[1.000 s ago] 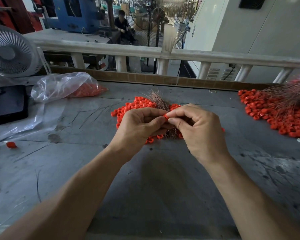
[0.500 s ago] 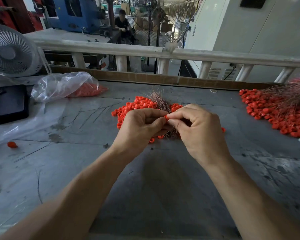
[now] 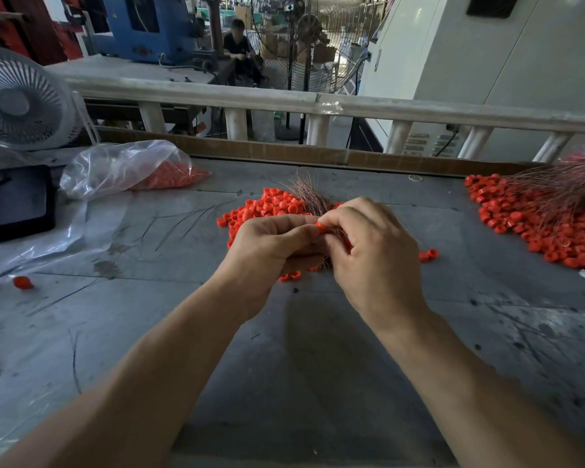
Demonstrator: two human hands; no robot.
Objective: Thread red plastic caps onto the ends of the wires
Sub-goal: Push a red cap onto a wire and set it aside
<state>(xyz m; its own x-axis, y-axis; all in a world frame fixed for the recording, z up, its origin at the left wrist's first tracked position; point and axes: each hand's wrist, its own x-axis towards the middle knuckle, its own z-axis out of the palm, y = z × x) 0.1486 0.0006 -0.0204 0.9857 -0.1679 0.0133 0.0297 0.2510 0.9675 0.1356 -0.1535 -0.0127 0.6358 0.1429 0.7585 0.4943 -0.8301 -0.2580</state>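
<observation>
Hands (image 3: 321, 244) unmoved; wires (image 3: 309, 194) point away, upright.

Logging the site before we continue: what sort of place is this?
Most likely a factory floor: a worn bench strewn with caps, a blue machine behind the railing, and big standing fans.

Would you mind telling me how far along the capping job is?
Done: a capped pile lies at the right with wires running out of it. In hand: both hands, left and right, pinch one cap at a wire bundle. Left: a loose pile and a bag of caps.
</observation>
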